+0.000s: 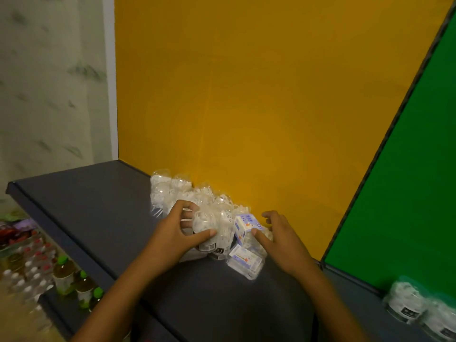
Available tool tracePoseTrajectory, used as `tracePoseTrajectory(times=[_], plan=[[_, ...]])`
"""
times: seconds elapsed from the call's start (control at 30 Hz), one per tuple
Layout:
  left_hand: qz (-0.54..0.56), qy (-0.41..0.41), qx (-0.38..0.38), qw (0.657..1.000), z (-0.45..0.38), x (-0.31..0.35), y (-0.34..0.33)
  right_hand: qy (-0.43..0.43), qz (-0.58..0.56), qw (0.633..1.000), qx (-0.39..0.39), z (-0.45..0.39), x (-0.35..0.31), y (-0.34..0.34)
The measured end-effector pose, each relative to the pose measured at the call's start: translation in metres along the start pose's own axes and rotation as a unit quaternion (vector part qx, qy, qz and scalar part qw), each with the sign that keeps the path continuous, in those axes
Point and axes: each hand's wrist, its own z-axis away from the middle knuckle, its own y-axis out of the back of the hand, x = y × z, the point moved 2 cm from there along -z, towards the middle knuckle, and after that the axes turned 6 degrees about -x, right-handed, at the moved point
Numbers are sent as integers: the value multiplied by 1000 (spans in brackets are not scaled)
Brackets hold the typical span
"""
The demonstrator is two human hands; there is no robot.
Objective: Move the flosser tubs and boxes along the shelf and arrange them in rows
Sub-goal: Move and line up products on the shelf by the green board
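While my left hand curls round a clear flosser tub — thumb across its front, fingers behind — my right hand hovers half-open, thumb touching the upright blue-and-white box. A second box lies flat just in front. Both sit at the near end of a huddle of tubs against the yellow back panel, on the dark shelf. Two more tubs stand well apart below the green panel.
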Motion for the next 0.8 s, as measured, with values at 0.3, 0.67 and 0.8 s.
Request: tracePoseTrajectory(times=[0.3, 0.67, 0.8], plan=[[68, 0, 27, 997, 9, -6, 10, -48, 52, 997, -11, -20, -16, -28], [74, -19, -20, 997, 16, -2, 2, -44, -23, 997, 65, -5, -5, -7], [63, -31, -70, 995, 18, 14, -20, -20, -53, 995, 81, 21, 10, 23]])
